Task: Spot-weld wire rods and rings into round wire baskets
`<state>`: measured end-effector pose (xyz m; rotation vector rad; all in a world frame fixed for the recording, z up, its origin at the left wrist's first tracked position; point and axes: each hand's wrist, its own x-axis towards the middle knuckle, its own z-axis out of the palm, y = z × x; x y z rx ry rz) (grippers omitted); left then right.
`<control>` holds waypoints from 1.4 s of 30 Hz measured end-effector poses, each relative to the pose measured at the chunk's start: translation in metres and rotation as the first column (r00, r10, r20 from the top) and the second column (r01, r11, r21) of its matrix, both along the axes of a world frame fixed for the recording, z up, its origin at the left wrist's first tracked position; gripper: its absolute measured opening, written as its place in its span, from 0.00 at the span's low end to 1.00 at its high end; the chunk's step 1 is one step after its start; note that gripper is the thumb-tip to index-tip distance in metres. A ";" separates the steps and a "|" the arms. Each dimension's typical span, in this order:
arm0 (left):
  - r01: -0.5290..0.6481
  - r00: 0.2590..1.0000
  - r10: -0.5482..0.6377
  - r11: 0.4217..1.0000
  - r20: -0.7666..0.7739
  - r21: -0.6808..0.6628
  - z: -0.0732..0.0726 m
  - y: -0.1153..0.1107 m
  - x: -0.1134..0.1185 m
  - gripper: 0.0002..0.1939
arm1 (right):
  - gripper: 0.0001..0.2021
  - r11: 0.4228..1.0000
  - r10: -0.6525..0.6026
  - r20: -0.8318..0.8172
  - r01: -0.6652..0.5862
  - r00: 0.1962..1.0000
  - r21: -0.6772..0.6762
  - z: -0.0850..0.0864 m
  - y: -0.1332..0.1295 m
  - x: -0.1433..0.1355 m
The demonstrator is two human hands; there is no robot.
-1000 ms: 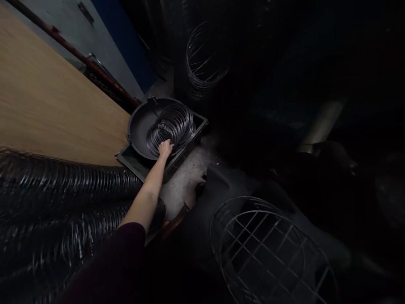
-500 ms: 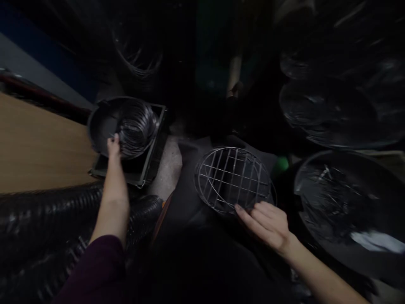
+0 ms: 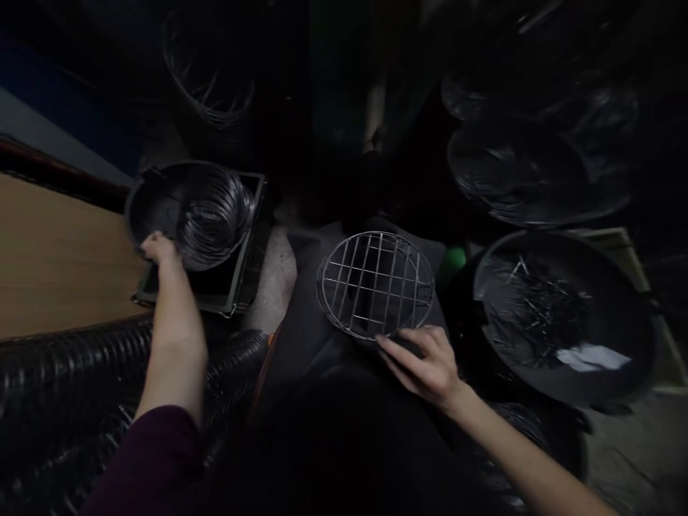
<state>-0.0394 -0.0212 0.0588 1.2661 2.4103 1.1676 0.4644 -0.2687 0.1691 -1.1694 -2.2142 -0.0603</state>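
Observation:
A round wire grid (image 3: 376, 284) lies on dark cloth in the middle of the head view. My right hand (image 3: 422, 358) is at its near rim, with the thumb and fingers closed on the edge. On the left, my left hand (image 3: 160, 246) is at the near edge of a dark round basin (image 3: 155, 208), fingers closed; what they hold, if anything, is too small to tell. Beside that hand, a bundle of wire rings (image 3: 212, 218) leans in the basin.
The basin stands on a crate (image 3: 250, 244). A large basin (image 3: 618, 301) at right holds thin metal pieces (image 3: 542, 308) and a white scrap (image 3: 591, 357). Stacked rings (image 3: 64, 365) lie lower left, near a wooden panel (image 3: 59, 258). More rings (image 3: 209, 79) stand farther back.
My left hand has moved left, away from the wire rings to the basin's edge. A single loose ring on the grid now lines up with its rim. The whole view has shifted.

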 end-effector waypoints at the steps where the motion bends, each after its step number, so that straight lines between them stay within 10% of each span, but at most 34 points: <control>1: -0.089 0.996 0.089 0.996 0.003 0.007 0.007 0.002 0.000 0.14 | 0.06 0.999 -0.041 -0.017 0.041 0.999 -0.002 0.004 0.002 0.005; 6: -0.298 0.947 0.309 0.947 -0.087 0.115 0.068 -0.020 0.011 0.14 | 0.07 0.963 -0.268 -0.177 0.265 0.947 -0.041 0.022 0.028 0.023; 10: -0.009 1.000 0.005 0.889 0.009 0.457 0.123 -0.062 0.056 0.20 | 0.13 0.922 -0.385 -0.371 0.335 0.845 -0.194 0.040 0.059 0.016; 13: 0.154 0.936 -0.303 0.810 0.179 0.567 0.138 -0.092 0.117 0.17 | 0.24 0.891 -0.396 -0.493 0.194 0.775 -0.410 0.050 0.070 0.006; 17: 0.517 0.721 -0.618 0.781 0.313 0.349 0.114 -0.106 0.206 0.15 | 0.38 0.765 -0.393 -0.679 -0.189 0.620 -0.616 0.044 0.061 0.003; 19: 0.713 0.605 -0.726 0.677 0.327 0.184 0.092 -0.098 0.238 0.17 | 0.37 0.710 -0.501 -0.678 -0.192 0.538 -0.677 0.032 0.053 0.007; 25: 0.943 0.267 -0.844 0.329 0.466 0.055 0.040 -0.057 0.271 0.28 | 0.18 0.655 -0.740 -0.373 0.472 0.560 -0.591 -0.005 0.049 0.026; 28: 0.970 0.173 -0.858 0.232 0.484 0.066 0.034 -0.047 0.274 0.31 | 0.18 0.613 -0.775 -0.282 0.565 0.565 -0.552 -0.021 0.051 0.038; 34: 0.988 0.102 -0.877 0.143 0.469 0.053 0.029 -0.036 0.279 0.30 | 0.23 0.555 -0.782 -0.407 0.229 0.472 -0.800 -0.075 0.043 0.058; 42: 0.984 0.174 -0.965 0.167 0.198 -0.054 0.011 -0.031 0.285 0.20 | 0.21 0.528 -0.686 -0.038 0.461 0.727 -0.713 -0.068 0.031 0.059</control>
